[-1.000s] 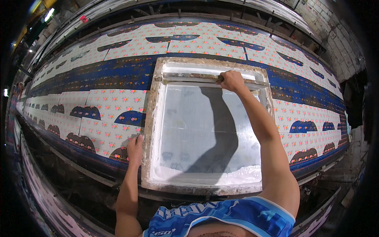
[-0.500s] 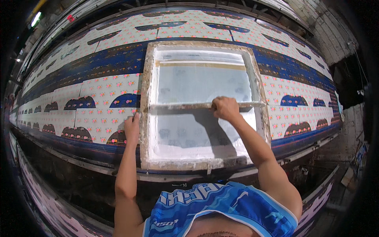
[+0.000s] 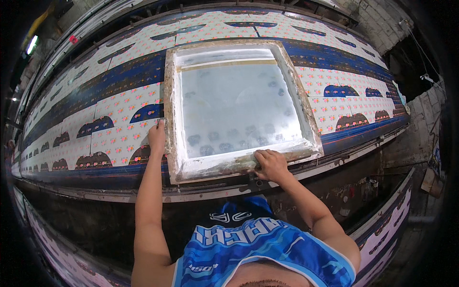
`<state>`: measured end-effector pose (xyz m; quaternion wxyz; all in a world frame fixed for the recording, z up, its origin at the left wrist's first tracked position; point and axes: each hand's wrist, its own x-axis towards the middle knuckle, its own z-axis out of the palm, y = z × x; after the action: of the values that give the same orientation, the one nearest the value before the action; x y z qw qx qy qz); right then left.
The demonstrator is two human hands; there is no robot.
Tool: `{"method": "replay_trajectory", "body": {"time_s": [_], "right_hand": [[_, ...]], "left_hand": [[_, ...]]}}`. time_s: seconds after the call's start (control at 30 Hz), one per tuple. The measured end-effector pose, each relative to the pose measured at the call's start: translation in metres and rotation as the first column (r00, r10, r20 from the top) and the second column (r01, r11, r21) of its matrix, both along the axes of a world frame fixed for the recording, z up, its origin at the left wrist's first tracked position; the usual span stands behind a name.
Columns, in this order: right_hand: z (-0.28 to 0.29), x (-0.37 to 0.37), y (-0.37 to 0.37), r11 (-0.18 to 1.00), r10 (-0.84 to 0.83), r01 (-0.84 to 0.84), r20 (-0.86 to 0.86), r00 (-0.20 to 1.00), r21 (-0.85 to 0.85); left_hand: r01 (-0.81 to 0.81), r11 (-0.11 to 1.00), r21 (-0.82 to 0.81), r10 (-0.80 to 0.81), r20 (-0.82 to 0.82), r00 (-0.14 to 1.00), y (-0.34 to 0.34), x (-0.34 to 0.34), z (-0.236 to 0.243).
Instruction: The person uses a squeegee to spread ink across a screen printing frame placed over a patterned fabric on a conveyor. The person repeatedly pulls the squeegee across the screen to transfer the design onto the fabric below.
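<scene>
A wooden-framed printing screen lies on the long printing table, its mesh pale grey with faint dark flower-like patches. My left hand is closed on the frame's left rail, the far fingers hidden. At the near end of the screen, my right hand is closed over a long squeegee smeared with white paste. The squeegee lies along the near rail, slightly tilted across it. White paste lines the inner edges of the frame, thickest at the near side.
Pale fabric pieces with small pink and orange flowers cover the table in rows, with dark blue cut-out shapes between them. A metal rail runs along the near table edge. Another printed table stands at the lower right, near a block wall.
My right hand has drawn the squeegee from the middle of the screen to its near end. My left hand stays at the left rail; the whole view has shifted slightly.
</scene>
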<state>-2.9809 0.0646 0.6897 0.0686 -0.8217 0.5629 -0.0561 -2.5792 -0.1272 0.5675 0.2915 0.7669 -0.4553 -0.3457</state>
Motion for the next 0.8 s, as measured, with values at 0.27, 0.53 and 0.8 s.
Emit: {"method": "replay_trajectory", "body": {"time_s": [0.27,0.53,0.8], "right_hand": [[0.007,-0.074,-0.007,0.969,-0.214,0.247,0.476,0.853,-0.007],[-0.017,-0.248,-0.054,0.743,-0.637,0.66,0.188,0.748,-0.108],[-0.013,-0.25,-0.074,0.678,-0.73,0.71,0.061,0.681,0.188]], "left_hand": [[-0.039,0.999,-0.024,0.035,-0.153,0.988,-0.001,0.003,-0.004],[-0.101,0.995,-0.007,0.097,-0.244,0.965,-0.003,0.006,-0.007],[-0.136,0.991,-0.006,0.133,-0.174,0.976,-0.002,0.004,-0.001]]}}
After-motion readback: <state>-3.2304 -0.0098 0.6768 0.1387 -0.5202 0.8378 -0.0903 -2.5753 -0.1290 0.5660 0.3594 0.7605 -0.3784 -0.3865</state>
